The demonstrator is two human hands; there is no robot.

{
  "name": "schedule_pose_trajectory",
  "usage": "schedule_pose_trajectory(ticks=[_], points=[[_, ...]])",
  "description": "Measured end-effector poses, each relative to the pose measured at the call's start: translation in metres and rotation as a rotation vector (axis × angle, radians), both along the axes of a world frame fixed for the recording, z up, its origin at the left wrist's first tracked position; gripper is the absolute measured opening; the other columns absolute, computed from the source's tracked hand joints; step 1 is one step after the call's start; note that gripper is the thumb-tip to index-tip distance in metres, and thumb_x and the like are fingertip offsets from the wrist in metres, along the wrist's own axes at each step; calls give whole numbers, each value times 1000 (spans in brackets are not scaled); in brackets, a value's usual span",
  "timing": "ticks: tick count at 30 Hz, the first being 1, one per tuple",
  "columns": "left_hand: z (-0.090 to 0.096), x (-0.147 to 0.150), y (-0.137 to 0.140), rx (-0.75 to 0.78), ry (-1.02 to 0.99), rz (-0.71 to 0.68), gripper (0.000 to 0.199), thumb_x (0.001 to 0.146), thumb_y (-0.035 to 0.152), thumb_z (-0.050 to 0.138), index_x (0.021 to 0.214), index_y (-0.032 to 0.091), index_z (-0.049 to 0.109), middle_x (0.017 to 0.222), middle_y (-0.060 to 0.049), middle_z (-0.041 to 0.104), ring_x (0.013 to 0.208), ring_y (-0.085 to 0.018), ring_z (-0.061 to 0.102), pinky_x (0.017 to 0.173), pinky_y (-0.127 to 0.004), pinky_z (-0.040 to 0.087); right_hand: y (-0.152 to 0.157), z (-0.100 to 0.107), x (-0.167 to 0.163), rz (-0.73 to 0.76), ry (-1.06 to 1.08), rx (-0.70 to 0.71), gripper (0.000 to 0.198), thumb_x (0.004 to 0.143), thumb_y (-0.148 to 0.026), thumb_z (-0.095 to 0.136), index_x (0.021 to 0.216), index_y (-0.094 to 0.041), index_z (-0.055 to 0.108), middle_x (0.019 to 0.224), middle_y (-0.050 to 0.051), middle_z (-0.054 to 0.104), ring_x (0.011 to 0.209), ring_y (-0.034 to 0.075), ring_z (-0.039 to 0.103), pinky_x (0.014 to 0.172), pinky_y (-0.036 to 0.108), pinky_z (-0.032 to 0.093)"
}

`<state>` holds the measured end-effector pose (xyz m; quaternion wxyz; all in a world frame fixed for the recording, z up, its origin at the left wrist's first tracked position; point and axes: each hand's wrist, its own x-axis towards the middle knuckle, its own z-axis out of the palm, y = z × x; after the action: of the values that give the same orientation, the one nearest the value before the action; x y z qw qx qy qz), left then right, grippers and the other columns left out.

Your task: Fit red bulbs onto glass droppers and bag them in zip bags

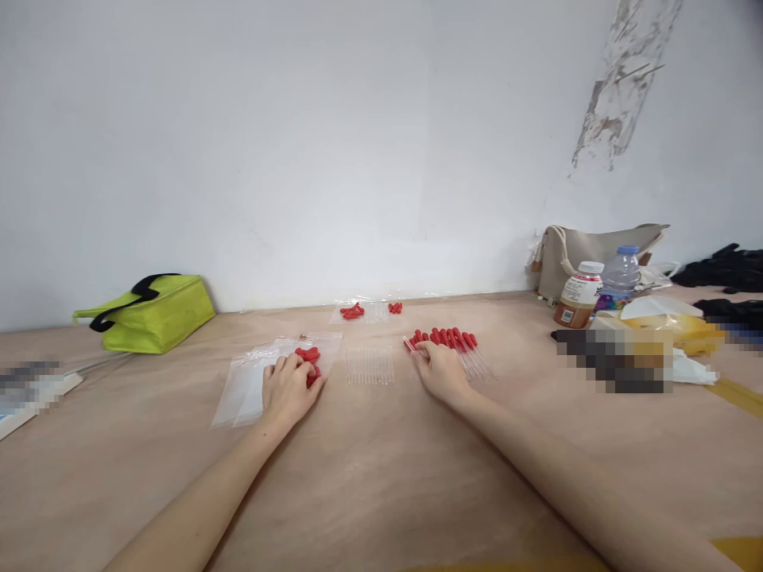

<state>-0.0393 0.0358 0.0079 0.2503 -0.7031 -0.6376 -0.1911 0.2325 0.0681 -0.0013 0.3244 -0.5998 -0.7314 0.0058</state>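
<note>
The left hand [290,389] is over red bulbs [307,354], the right hand [442,372] at droppers [456,337]; I cannot tell either grip. Brushing fingers could scatter bulbs or skew droppers.

the head camera looks forward over the table [369,477].

Left hand [291,389] covers part of the pile of red dropper bulbs [308,354]; whether it grips any cannot be told. Right hand [439,367] masks portions of the red-bulbed droppers [456,338]. Left forearm [208,492] and right forearm [572,477] are cut by the lower edge. Pixelation obscures a dark object [617,364] at right. White-capped bottle [579,295] partly hides blue-capped bottle [621,274]; its fine label print is illegible.
</note>
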Motion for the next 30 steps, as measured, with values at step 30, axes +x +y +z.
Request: schedule_pose_trajectory(ticks=[30], points=[[-14,68,-38,-419,-578,-645,12,87,26,42,86,19,51,82,-1,57,80,-17,52,71,-27,41,-62,-16,15,550,-13,153,22,85,-20,41,99,-19,58,84,5,62,76,14,53,76,32,28]])
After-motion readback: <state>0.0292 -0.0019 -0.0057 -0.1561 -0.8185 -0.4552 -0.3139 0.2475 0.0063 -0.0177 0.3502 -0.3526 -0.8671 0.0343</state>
